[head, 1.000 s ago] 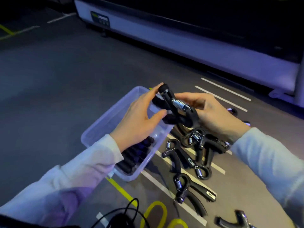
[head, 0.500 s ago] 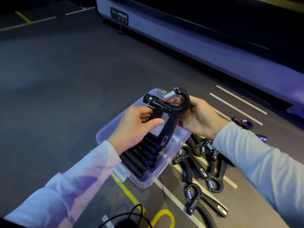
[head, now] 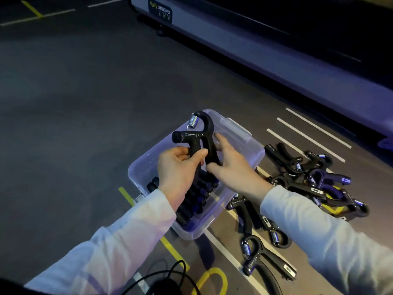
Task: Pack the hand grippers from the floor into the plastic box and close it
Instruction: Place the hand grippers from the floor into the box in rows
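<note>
A clear plastic box (head: 251, 154) sits open on the dark floor, with a row of black hand grippers (head: 195, 201) packed along its near side. Over the box I hold one black hand gripper (head: 200, 137) upright, spring at the top. My left hand (head: 178, 169) is closed around its handle. My right hand (head: 231, 167) touches the other handle with thumb and fingers spread. A pile of several loose hand grippers (head: 314, 182) lies on the floor right of the box, and others (head: 261, 252) lie nearer to me.
A long white machine base (head: 276, 60) with a logo runs across the back. White and yellow lines (head: 306, 133) mark the floor. A black cable (head: 168, 275) loops at the bottom edge. No lid is visible.
The held gripper has turned upright and shifted left over the box. My right hand has loosened from gripping its loop to touching its handle. The camera view has moved, bringing the box more central.
</note>
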A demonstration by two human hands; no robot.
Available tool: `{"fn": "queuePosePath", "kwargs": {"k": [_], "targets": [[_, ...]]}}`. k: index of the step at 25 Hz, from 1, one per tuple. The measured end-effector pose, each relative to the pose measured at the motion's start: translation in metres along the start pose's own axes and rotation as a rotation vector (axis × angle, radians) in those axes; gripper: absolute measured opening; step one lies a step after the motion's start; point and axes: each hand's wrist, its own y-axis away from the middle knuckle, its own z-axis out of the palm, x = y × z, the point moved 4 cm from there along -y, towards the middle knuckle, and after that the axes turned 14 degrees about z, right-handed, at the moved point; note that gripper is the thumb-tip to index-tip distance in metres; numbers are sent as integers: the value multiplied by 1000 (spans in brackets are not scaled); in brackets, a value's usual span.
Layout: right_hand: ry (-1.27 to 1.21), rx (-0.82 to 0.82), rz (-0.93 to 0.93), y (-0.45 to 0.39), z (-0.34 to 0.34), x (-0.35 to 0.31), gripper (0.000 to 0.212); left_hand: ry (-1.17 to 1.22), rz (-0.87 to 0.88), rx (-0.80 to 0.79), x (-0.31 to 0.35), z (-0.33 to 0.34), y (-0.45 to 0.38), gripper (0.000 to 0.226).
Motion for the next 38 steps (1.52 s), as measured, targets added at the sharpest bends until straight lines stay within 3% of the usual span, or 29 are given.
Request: {"fn": "queuePosePath", "kwargs": {"k": [2, 5, 6, 9, 11, 19, 23, 30, 38], "targets": [[157, 45, -24, -1, 5, 3, 60, 34, -52, 14, -3, 4, 2, 12], [198, 65, 8, -13, 7, 9, 49, 65, -83, -50, -7, 5, 2, 10], [229, 46, 23, -23, 5, 13, 46, -39, -40, -136, -8, 2, 2, 21], [358, -29, 103, -55, -3, 31, 43, -714, 237, -614, -17, -6, 16, 88], [456, -103, 187, -72, -5, 40, 46, -967, 413, -749, -22, -12, 31, 106], [848, -326, 375, -118, 25, 59, 60, -928, 713, -777, -47, -41, 44, 78], [895, -389, 450, -139, 32, 67, 51, -938, 832, -909, -62, -42, 45, 67], [775, -263, 424, -158, 50, 91, 39, -1060, 895, -950, -69, -39, 46, 73], [642, -397, 351, -151, 72, 85, 44, -1147, 911, -955, -72, -39, 48, 77]]}}
